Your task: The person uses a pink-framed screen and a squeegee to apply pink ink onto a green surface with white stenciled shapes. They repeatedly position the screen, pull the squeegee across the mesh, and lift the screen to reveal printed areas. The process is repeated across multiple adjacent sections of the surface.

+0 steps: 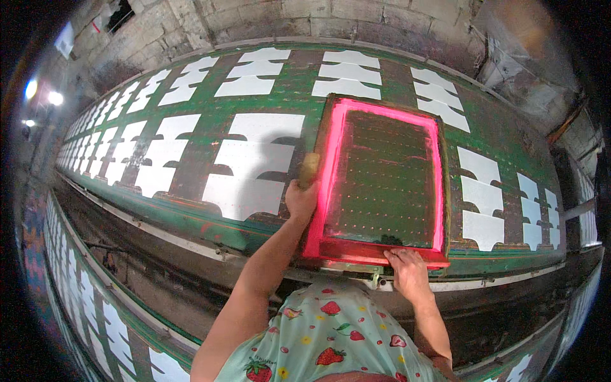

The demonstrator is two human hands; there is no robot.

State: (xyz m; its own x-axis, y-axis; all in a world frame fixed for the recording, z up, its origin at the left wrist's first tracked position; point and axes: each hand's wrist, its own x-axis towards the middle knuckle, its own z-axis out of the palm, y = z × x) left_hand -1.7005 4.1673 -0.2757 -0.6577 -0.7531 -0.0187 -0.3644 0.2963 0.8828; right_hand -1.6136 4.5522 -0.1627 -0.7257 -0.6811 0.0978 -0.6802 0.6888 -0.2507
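Note:
A screen-printing frame (443, 191) sits on the long green table (388, 105) in front of me, with bright pink ink round its dark mesh (385, 178). My left hand (301, 200) is closed at the frame's left side, its fingers partly hidden. A tan block (310, 169) sticks up just beyond that hand; whether it is fixed to the frame I cannot tell. At the near edge, toward the right corner, my right hand (410, 274) grips the pink-stained rim with its fingers bent over the top. White cut pieces (254, 159) lie flat to the left of the frame.
Rows of white cut pieces (482, 197) run along the table on both sides. A pale metal rail (140, 213) borders its near side. Behind me at lower left, another table (114, 325) carries similar pieces. A block wall (273, 22) stands along the far side.

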